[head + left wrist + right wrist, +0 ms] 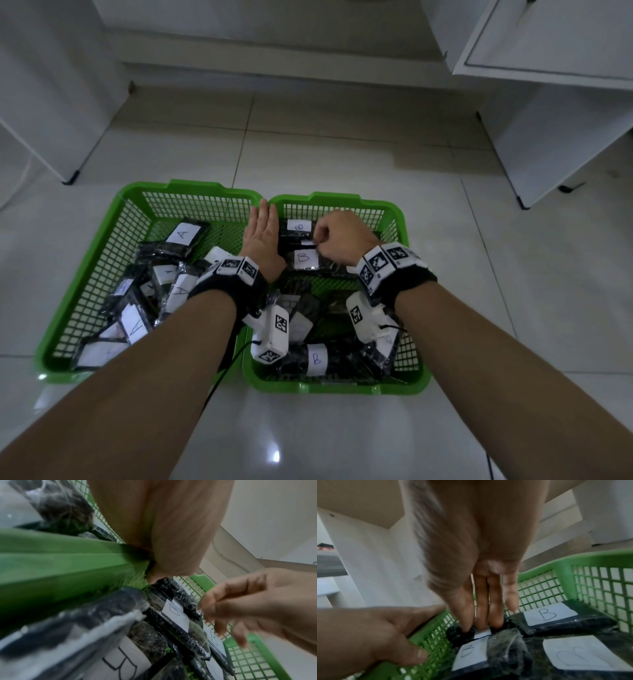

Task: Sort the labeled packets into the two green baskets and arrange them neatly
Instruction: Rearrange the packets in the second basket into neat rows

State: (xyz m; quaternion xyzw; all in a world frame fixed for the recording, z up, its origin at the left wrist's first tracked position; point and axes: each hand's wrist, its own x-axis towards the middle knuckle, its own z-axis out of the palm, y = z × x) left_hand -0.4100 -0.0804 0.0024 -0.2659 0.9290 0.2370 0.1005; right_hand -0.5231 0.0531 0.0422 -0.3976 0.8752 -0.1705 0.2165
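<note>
Two green mesh baskets stand side by side on the floor. The left basket [191, 187] holds several black packets labeled A [183, 234]. Black packets labeled B [303, 257] lie in the right basket [337, 197]. My left hand [262, 233] lies flat with straight fingers on the two touching rims [68, 561], and its thumb [418, 655] rests against the right basket's inner wall. My right hand [334, 236] is curled over the far left of the right basket. Its fingertips [481, 622] pinch the top edge of an upright B packet [481, 634], whose white label shows under them.
The baskets sit on glossy white floor tiles [342, 445]. White cabinets stand at the back left [51, 102] and back right [548, 85], their feet on the floor. A black cable [219, 377] hangs from my left wrist in front of the baskets.
</note>
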